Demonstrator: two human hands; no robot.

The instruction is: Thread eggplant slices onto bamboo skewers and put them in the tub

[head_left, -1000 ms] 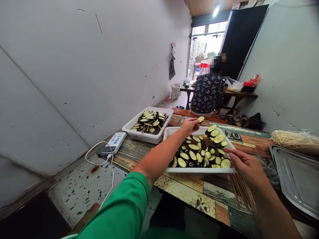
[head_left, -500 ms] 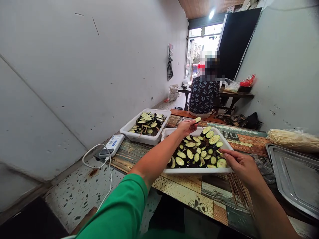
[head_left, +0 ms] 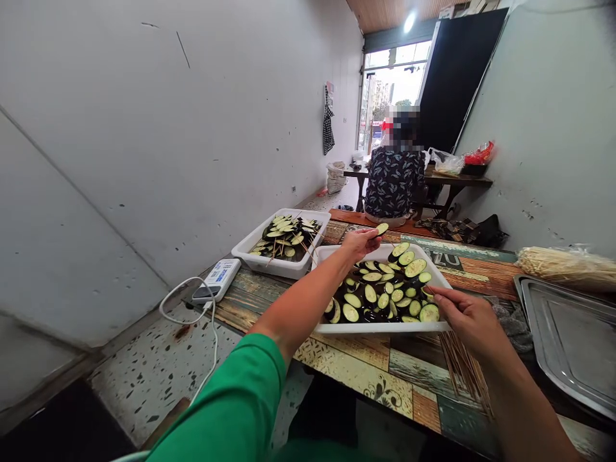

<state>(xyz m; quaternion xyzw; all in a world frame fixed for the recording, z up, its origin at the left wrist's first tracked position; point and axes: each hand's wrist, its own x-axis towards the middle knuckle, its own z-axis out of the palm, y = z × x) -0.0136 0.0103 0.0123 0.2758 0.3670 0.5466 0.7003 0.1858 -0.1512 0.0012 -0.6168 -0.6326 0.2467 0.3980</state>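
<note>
My left hand (head_left: pixel 360 244) is closed on a pale eggplant slice (head_left: pixel 382 229), pinched at the fingertips above the far edge of a white tub (head_left: pixel 380 328). Dark-skinned eggplant slices (head_left: pixel 370 294) lie loose in dark liquid in that tub. Along its right side my right hand (head_left: pixel 459 311) pinches the near end of a thin wooden skewer (head_left: pixel 430 292); several slices (head_left: pixel 414 267) line up away from the fingers and seem threaded on it. How far the skewer runs through them is hidden.
A second white tub (head_left: pixel 289 271) at left holds skewered eggplant. Bare skewers (head_left: pixel 464 369) lie by my right forearm, near a dark cloth (head_left: pixel 513 324) and metal trays (head_left: pixel 572 340). A scale (head_left: pixel 217 280) with a cable sits left. A person (head_left: pixel 395 183) sits ahead, back turned.
Loose slices in the near tub have shifted slightly to the right. Both hands keep nearly the same place and grip, with the left hand's slice a touch higher.
</note>
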